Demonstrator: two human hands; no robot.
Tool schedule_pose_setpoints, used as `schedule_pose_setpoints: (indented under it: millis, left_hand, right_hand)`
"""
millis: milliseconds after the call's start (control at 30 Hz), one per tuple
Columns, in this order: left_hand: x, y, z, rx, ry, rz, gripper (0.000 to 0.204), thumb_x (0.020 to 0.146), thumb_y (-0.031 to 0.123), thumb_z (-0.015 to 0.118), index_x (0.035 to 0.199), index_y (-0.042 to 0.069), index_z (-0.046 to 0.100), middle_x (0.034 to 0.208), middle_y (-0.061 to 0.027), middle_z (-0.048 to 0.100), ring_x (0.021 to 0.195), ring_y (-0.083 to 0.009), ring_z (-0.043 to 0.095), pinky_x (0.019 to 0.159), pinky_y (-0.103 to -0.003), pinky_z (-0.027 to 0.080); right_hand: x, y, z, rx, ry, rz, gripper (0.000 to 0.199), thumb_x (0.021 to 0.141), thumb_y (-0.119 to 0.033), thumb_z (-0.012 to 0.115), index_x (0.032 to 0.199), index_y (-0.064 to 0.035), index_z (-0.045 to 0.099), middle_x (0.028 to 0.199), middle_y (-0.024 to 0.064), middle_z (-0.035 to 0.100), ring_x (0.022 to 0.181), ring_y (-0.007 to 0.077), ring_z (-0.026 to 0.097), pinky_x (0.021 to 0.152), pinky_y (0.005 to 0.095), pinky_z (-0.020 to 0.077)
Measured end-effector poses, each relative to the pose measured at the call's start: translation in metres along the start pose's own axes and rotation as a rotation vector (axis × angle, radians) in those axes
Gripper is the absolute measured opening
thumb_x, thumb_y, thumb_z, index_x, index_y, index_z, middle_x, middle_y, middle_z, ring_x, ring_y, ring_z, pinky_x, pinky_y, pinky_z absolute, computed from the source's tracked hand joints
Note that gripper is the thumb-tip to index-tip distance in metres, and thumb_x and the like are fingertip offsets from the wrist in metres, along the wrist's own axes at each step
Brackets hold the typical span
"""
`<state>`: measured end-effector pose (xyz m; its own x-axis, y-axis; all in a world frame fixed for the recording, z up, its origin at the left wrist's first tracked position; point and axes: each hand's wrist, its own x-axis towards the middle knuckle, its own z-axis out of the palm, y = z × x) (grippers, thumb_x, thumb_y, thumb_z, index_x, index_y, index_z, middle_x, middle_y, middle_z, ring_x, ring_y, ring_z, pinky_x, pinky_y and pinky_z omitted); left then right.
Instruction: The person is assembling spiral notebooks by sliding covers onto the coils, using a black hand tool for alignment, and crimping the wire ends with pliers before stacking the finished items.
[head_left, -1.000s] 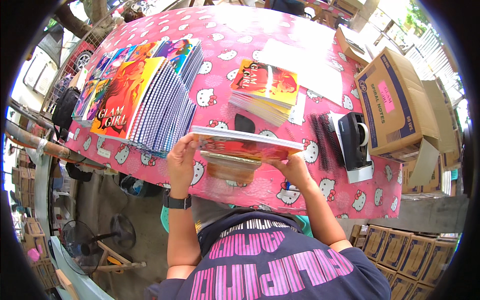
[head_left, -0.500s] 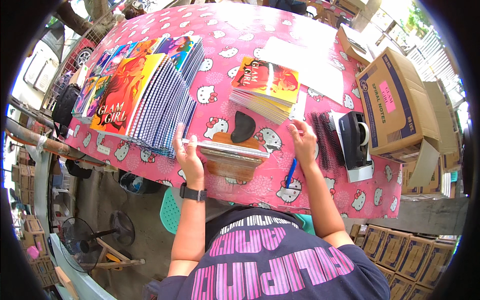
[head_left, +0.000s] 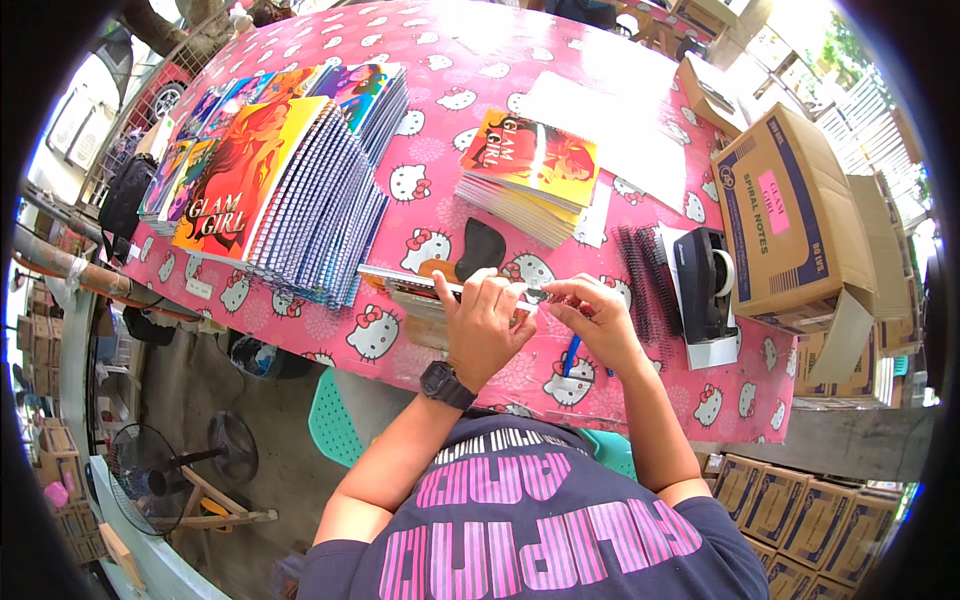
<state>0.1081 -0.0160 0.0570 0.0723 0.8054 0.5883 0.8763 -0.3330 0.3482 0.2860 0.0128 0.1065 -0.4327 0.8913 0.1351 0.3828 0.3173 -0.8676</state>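
My left hand (head_left: 488,325) is closed over the right part of a thin notebook (head_left: 410,283), whose long edge faces up. The notebook rests on a brown wooden block (head_left: 428,333), largely hidden by the hand. My right hand (head_left: 597,318) pinches at the notebook's right end, its fingertips near the left ones. Something small and dark shows between the fingertips, too small to name. Behind the block lies a black curved piece (head_left: 482,248). A blue pen (head_left: 571,355) lies below my right hand.
Tall stacks of spiral notebooks (head_left: 250,190) stand at the left. Further right are loose notebooks (head_left: 530,160), dark spiral coils (head_left: 648,285), a black tape dispenser (head_left: 706,280) and an open carton (head_left: 790,220). The pink table (head_left: 400,385) ends just in front of me.
My left hand has moved right along the notebook, from its left end. My right hand has come in leftward and down from beside the loose notebooks, and now pinches near the left fingertips.
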Motion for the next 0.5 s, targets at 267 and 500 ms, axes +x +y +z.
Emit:
schedule_pose_setpoints:
  millis: [267,500]
  left_hand:
    - [0.009,-0.009,-0.026,-0.339,-0.086,0.028,0.025,0.076,0.023,0.069,0.098,0.013,0.062,0.101,-0.0042,0.061,0.101,-0.0217,0.056,0.105,-0.050,0.024]
    - [0.013,0.000,-0.047,-0.399,-0.142,0.016,0.010,0.077,0.015,0.068,0.087,0.016,0.067,0.093,0.0017,0.063,0.094,-0.0177,0.057,0.094,-0.044,0.028]
  right_hand:
    - [0.002,0.001,0.004,-0.012,-0.050,-0.104,0.020,0.080,-0.005,0.067,0.101,-0.0040,0.066,0.089,0.0063,0.059,0.077,0.0167,0.058,0.070,0.0296,0.0478]
    - [0.001,-0.009,0.003,0.044,-0.179,0.073,0.023,0.085,-0.007,0.062,0.108,-0.0038,0.064,0.083,0.0101,0.063,0.073,0.0170,0.059,0.068,0.0313,0.0482]
